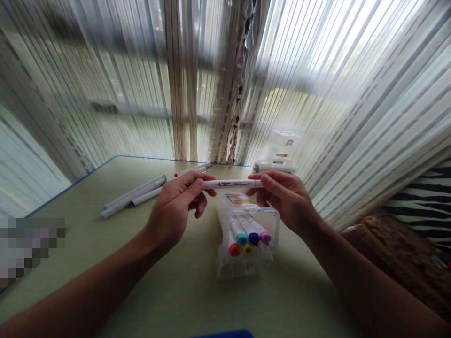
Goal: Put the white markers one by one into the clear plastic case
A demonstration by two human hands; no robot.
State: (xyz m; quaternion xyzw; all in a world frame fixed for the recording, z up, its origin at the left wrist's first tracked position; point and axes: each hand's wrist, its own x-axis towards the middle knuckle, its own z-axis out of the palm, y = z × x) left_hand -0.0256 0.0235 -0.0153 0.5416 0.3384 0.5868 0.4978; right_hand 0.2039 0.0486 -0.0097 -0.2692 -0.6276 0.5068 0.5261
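Note:
A white marker pen [232, 184] with dark print along its barrel is held level between my two hands. My left hand [179, 199] pinches its left end, with the lower fingers curled loosely. At the other end, my right hand [283, 192] grips the marker between thumb and fingers. Below it lies a clear plastic marker case [225, 220], its opening facing me. Several markers sit inside with orange, yellow, light blue, dark blue and pink ends [252, 238]. The marker's two ends are partly hidden by my fingers.
Several loose white markers [136, 193] lie on the pale green table [134, 263] at the left. Another clear case [276, 159] stands at the back right, near the sheer striped curtains [134, 94]. Something blue [225, 334] shows at the bottom edge. Patterned fabric [398, 249] is at the right.

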